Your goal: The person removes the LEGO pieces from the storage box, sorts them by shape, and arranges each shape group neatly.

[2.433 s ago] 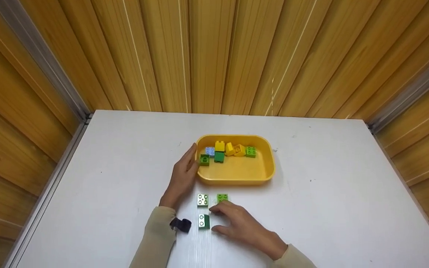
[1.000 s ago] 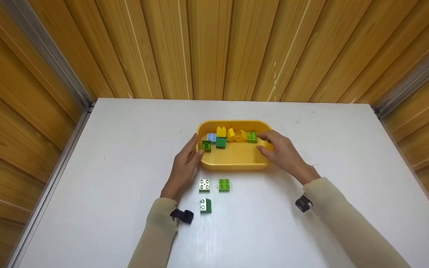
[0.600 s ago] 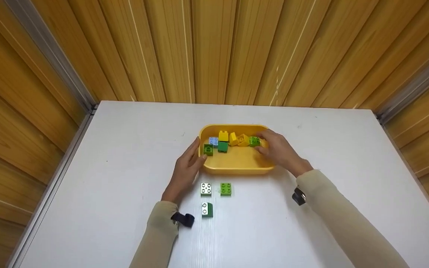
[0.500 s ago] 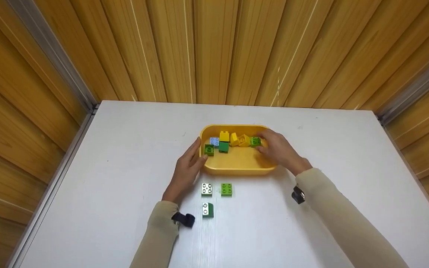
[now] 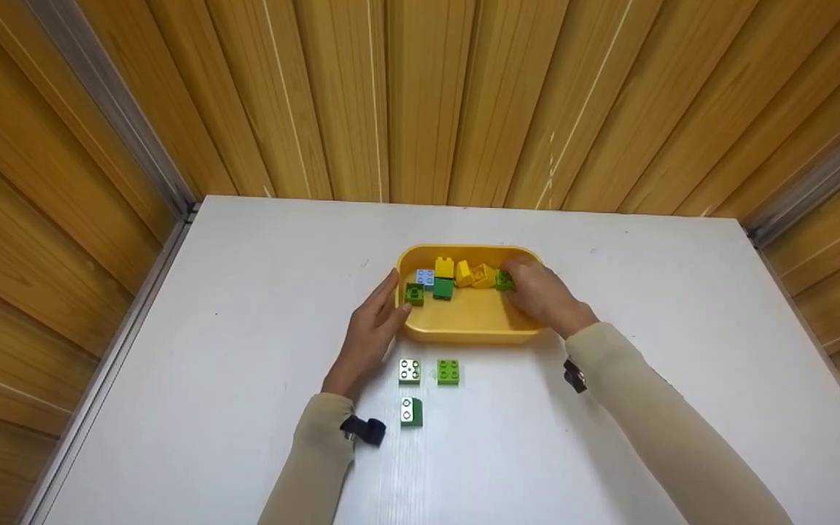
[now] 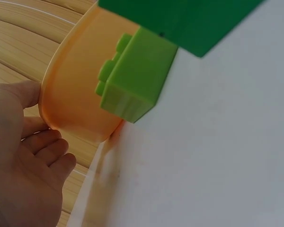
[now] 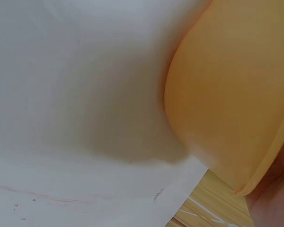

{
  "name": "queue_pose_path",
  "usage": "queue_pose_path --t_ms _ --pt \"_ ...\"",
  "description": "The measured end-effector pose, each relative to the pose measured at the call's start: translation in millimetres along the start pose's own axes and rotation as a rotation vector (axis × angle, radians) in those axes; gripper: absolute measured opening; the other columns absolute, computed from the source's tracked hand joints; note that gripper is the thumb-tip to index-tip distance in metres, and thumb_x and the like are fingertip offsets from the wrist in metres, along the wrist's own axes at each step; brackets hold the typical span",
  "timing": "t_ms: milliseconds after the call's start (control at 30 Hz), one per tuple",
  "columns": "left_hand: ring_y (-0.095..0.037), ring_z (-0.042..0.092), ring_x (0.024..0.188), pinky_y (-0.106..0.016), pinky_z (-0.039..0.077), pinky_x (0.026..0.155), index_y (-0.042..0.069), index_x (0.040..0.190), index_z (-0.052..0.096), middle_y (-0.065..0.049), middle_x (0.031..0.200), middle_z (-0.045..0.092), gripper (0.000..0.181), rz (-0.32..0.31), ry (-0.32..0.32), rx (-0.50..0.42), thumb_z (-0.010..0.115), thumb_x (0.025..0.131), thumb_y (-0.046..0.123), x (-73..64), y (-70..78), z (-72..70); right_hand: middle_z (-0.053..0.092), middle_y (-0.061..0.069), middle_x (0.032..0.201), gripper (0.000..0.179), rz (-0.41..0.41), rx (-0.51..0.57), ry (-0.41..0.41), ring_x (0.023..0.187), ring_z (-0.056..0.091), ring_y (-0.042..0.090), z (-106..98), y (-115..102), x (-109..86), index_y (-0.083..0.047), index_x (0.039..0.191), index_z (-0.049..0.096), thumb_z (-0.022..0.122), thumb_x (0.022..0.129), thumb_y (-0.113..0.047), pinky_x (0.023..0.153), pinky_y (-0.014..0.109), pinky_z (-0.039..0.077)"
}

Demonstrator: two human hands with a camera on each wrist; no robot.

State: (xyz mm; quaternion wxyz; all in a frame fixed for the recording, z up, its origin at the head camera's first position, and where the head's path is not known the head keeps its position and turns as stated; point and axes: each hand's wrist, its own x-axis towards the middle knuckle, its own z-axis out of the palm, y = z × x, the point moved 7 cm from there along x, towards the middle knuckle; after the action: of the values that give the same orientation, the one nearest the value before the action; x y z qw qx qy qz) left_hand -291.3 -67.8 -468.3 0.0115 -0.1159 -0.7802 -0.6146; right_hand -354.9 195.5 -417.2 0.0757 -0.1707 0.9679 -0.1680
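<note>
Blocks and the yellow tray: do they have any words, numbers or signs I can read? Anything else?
None that can be read.
Yellow tray: no writing shows.
Blocks: no letters show; tiny marks would be too small to read.
Black wrist pieces: too small to tell.
White table: faint scuffs, no readable letters.

A white table [image 5: 245, 364] carries a round-cornered yellow tray [image 5: 464, 315] and, nearer the viewer, a shiny green block [image 5: 410, 371], a lime block [image 5: 448, 372] to its right, and a dark green block [image 5: 415, 413] nearest of all.
</note>
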Motion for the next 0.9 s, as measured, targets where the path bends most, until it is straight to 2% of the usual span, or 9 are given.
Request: queue_pose_path --t_ms 200,433,567,733,900 --pt "-0.016 0.025 0.158 -0.035 0.026 0.127 0.015 0.167 0.033 0.003 0.172 0.030 0.065 -0.002 0.000 0.002 0.060 0.110 0.032 -0.9 -1.3 -0.4 0.065 0.022 0.122 0.033 -0.050 -0.008 0.030 0.107 0.063 0.035 2 0 -1.3 0.008 0.125 0.069 0.074 0.092 0.010 0.102 0.053 0.056" --pt "-0.017 0.026 0.158 -0.036 0.026 0.127 0.014 0.167 0.034 0.003 0.172 0.030 0.065 0.001 0.005 0.011 0.060 0.111 0.031 -1.1 -2.3 -0.8 0.062 0.016 0.122 0.035 -0.050 -0.011 -0.002 0.105 0.060 0.033 6 1 -3.7 0.003 0.127 0.068 0.077 0.094 -0.002 0.104 0.052 0.055" --pt "-0.017 0.026 0.158 -0.036 0.027 0.127 0.013 0.167 0.035 0.003 0.172 0.031 0.065 0.007 0.005 0.009 0.061 0.110 0.031 -1.7 -3.0 -1.2 0.060 0.016 0.123 0.034 -0.086 0.036 0.028 0.107 0.061 0.033 4 0 -7.2 0.003 0.125 0.067 0.079 0.095 -0.004 0.105 0.052 0.055" --pt "-0.017 0.027 0.158 -0.036 0.026 0.128 0.012 0.166 0.036 0.002 0.171 0.032 0.065 0.018 0.009 0.021 0.062 0.109 0.031 -1.2 -2.8 -2.5 0.062 0.017 0.121 0.031 -0.155 0.117 0.107 0.112 0.066 0.035 -5 -5 -16.4 0.005 0.123 0.066 0.076 0.094 0.000 0.102 0.053 0.056" --pt "-0.018 0.028 0.158 -0.037 0.025 0.128 0.013 0.166 0.036 0.002 0.171 0.033 0.066 0.015 0.011 0.016 0.063 0.109 0.031 -1.5 -3.1 -2.4 0.064 0.014 0.122 0.034 -0.139 0.213 0.153 0.114 0.065 0.033 -12 -9 -30.9 0.003 0.127 0.066 0.074 0.095 -0.002 0.104 0.051 0.055"
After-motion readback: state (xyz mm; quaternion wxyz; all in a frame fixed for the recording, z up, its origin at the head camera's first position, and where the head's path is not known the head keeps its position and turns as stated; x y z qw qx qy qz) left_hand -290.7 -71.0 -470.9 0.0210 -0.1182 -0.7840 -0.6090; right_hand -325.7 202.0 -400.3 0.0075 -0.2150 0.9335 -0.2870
